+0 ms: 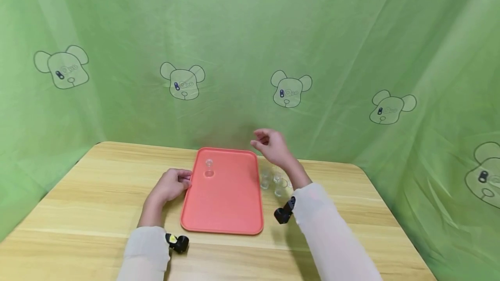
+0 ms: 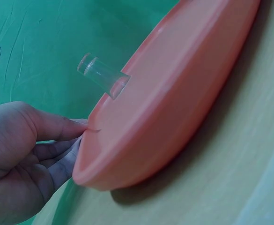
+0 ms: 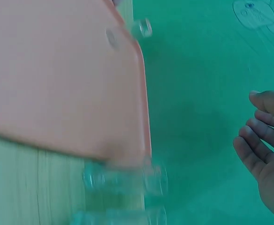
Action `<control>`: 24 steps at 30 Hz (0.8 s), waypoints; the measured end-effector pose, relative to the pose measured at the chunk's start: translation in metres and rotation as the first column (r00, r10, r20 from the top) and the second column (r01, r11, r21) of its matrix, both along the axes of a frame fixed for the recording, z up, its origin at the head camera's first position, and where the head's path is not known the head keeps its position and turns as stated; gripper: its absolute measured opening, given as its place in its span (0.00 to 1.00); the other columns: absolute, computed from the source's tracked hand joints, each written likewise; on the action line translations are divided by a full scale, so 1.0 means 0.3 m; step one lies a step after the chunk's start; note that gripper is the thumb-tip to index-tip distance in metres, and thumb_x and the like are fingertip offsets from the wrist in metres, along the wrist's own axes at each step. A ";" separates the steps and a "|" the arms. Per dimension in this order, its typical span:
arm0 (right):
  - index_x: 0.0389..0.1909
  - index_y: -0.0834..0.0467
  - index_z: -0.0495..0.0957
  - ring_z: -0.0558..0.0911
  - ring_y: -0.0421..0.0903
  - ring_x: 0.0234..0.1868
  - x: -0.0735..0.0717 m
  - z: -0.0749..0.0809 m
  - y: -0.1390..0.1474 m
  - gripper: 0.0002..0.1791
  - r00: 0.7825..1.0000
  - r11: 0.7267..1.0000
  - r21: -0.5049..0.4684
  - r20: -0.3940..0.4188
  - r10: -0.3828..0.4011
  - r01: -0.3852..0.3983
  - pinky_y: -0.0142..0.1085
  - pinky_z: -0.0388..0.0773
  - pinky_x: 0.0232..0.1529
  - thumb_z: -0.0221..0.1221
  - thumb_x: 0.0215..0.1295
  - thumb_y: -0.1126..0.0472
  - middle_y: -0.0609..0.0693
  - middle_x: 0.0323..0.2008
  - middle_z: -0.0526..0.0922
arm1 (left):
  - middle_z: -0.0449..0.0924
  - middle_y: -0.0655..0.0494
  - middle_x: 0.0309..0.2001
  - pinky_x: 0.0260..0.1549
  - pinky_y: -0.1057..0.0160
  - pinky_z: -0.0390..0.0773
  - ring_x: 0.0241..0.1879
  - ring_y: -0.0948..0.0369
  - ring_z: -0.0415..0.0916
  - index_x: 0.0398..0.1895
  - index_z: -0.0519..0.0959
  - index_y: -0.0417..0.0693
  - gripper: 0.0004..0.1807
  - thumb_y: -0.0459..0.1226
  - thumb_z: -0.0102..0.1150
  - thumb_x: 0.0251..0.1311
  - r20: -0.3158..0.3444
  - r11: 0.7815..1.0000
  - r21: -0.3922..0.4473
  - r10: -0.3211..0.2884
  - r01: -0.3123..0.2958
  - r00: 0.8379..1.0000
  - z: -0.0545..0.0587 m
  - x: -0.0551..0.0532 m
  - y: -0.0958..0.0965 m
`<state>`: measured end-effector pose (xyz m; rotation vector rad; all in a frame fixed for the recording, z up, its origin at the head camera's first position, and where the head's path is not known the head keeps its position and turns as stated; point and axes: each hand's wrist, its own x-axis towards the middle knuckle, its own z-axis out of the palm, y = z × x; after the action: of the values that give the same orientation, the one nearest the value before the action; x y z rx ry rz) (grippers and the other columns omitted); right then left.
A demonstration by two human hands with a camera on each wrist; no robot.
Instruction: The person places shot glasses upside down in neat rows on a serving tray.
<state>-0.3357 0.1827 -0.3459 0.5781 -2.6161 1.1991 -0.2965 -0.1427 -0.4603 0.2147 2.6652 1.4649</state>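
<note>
A pink-red rectangular tray (image 1: 230,203) lies on the table with one small clear glass (image 1: 209,163) standing near its far left part. My left hand (image 1: 172,184) pinches the tray's left rim; in the left wrist view the thumb (image 2: 64,127) lies at the rim, the other fingers against its outer side. Raised beyond the tray's far right corner, my right hand (image 1: 273,145) has relaxed, slightly bent fingers and holds nothing. Several clear glasses (image 1: 278,190) stand close by the tray's right edge, partly hidden behind the right forearm. They look blurred in the right wrist view.
The light wooden table (image 1: 343,224) extends around the tray on both sides. A green curtain (image 1: 234,34) with bear-head drawings hangs behind the table's far edge and along the sides. Black wrist cameras sit at both sleeves.
</note>
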 end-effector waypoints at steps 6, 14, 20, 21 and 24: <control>0.60 0.68 0.78 0.83 0.55 0.45 0.022 0.012 0.113 0.21 0.999 0.996 0.082 -0.028 -0.026 0.028 0.46 0.84 0.49 0.65 0.69 0.63 0.61 0.45 0.84 | 0.86 0.44 0.46 0.53 0.53 0.82 0.49 0.52 0.82 0.61 0.78 0.29 0.19 0.26 0.57 0.67 -0.006 1.000 -0.002 -0.001 0.001 1.000 0.003 0.001 0.002; 0.60 0.70 0.77 0.83 0.56 0.46 0.041 -0.012 0.242 0.22 0.998 0.984 0.167 -0.049 -0.047 0.054 0.49 0.83 0.50 0.64 0.70 0.63 0.62 0.45 0.83 | 0.86 0.44 0.47 0.53 0.53 0.82 0.49 0.52 0.82 0.61 0.78 0.30 0.19 0.27 0.57 0.68 -0.005 1.000 -0.003 0.004 -0.004 1.000 0.001 0.000 0.003; 0.60 0.72 0.77 0.83 0.57 0.47 0.057 -0.048 0.322 0.22 0.997 0.971 0.230 -0.062 -0.051 0.064 0.51 0.83 0.51 0.64 0.70 0.64 0.64 0.47 0.84 | 0.85 0.43 0.48 0.54 0.52 0.82 0.50 0.52 0.82 0.61 0.78 0.30 0.19 0.27 0.57 0.67 -0.003 1.000 -0.002 0.010 -0.010 1.000 -0.003 0.002 0.004; 0.60 0.72 0.77 0.83 0.58 0.47 0.060 -0.054 0.334 0.22 0.997 0.969 0.239 -0.062 -0.050 0.063 0.52 0.83 0.52 0.64 0.69 0.64 0.64 0.47 0.84 | 0.86 0.43 0.48 0.54 0.52 0.82 0.50 0.52 0.82 0.61 0.78 0.30 0.20 0.27 0.57 0.67 -0.003 1.000 -0.001 0.010 -0.010 1.000 -0.002 0.002 0.005; 0.61 0.72 0.76 0.84 0.59 0.48 0.068 -0.071 0.364 0.24 0.998 0.964 0.261 -0.049 -0.050 0.061 0.53 0.83 0.53 0.64 0.70 0.62 0.65 0.49 0.84 | 0.85 0.43 0.48 0.54 0.52 0.82 0.50 0.52 0.82 0.61 0.78 0.30 0.20 0.27 0.57 0.67 0.000 1.000 0.001 0.012 -0.012 1.000 -0.003 0.002 0.005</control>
<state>-0.3153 0.2918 -0.3672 0.5640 -2.7545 0.8198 -0.2960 -0.1413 -0.4611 0.1996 2.6702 1.4693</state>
